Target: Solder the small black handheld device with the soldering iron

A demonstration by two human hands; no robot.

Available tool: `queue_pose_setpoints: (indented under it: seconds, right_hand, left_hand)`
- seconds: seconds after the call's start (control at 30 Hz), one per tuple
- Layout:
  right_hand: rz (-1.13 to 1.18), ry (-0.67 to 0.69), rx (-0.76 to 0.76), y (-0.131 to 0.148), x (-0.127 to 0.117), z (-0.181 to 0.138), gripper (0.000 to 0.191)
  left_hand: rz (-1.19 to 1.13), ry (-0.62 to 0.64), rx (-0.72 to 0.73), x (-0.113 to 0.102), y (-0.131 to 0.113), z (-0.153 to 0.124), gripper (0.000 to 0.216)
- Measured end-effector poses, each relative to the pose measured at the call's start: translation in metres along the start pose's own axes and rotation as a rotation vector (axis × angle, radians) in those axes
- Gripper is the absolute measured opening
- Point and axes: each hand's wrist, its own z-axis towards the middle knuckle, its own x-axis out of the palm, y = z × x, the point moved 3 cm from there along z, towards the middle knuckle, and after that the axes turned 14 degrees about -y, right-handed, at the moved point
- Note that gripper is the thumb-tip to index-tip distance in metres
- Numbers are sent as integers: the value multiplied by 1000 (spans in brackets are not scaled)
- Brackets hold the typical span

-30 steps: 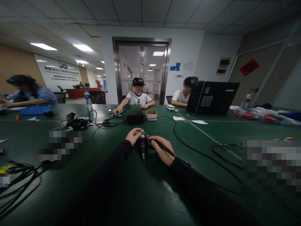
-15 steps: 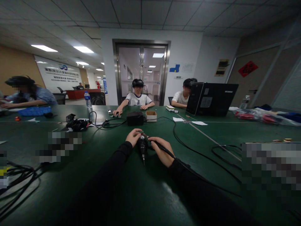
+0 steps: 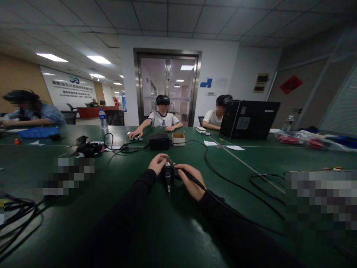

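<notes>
My left hand (image 3: 156,163) reaches in from the left, fingers closed on a small greenish piece (image 3: 167,158) too small to name. Just below it, a black tapered tool (image 3: 167,172) with a silver collar lies on the green table, its thin metal tip pointing toward me. My right hand (image 3: 193,182) is wrapped round a black pen-shaped corded tool (image 3: 192,178), held like a pen. Its front end points at the small piece, close to my left fingertips; whether they touch I cannot tell. The cord runs back along my right sleeve.
Ahead stand a black box (image 3: 159,142) and a small open carton (image 3: 178,139). A black cable (image 3: 220,175) curves across the right side. A computer case (image 3: 251,120) stands back right. Left are a tangle of black gear (image 3: 89,148) and a bottle (image 3: 103,120). Several people sit around the table.
The view has shifted slightly. Both hands keep their hold and their place around the black tapered tool. Across the table, a person's hand has moved slightly left.
</notes>
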Motion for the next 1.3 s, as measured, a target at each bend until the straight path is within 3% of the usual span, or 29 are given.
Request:
queue_pose_setpoints:
  seconds: [0.5, 1.3]
  right_hand:
    - [-20, -37, -1, 0, -1, 1, 23]
    - [-14, -12, -6, 1, 2, 1, 24]
  left_hand:
    - [34, 1, -6, -1, -2, -1, 27]
    - [-95, -9, -43, 0, -3, -1, 30]
